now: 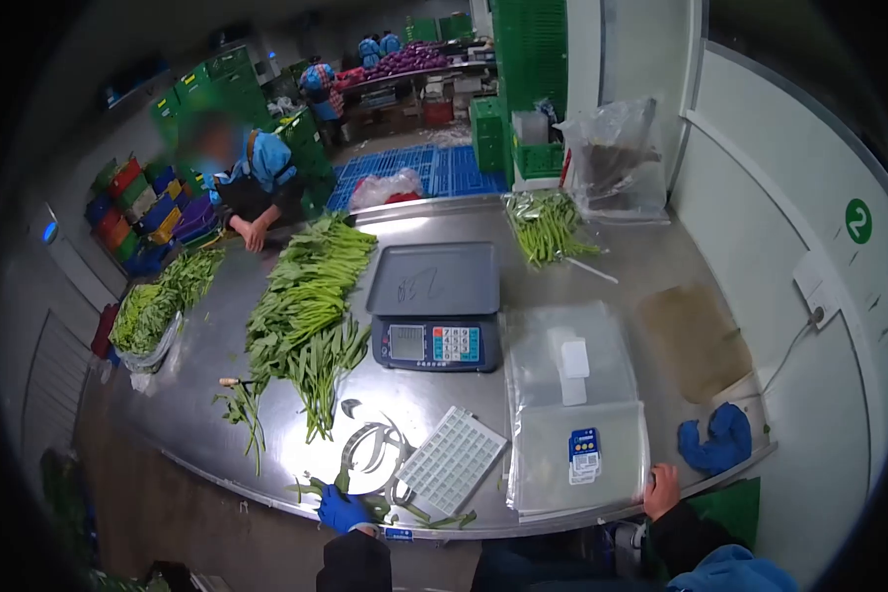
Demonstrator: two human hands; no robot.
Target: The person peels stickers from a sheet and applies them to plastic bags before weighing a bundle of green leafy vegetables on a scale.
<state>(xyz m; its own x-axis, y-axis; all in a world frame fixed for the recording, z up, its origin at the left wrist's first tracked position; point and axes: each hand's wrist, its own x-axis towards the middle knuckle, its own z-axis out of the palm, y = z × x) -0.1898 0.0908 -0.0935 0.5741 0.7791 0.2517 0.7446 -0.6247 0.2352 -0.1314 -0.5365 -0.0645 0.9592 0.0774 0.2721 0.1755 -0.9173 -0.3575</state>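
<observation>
My left hand (pixel 343 509), in a blue glove, is at the table's front edge with its fingers closed around some green leaf scraps (pixel 311 487). Beside it lie a white strap-like loop (pixel 350 449) and a white gridded tray (pixel 454 462). My bare right hand (pixel 662 490) rests on the front edge with loosely bent fingers, holding nothing visible. Its fingertips are by the corner of a stack of clear plastic bags (pixel 533 474). A blue-and-white label card (pixel 584 456) is on the stack.
A scale (pixel 434 340) stands mid-table, right of a long pile of leafy greens (pixel 311 286). More greens (pixel 158 306) lie at the left; a bundle (pixel 545 232) is at the back. A blue glove (pixel 715 439) sits at right. Across the table, a person's hands (pixel 255 233) rest together.
</observation>
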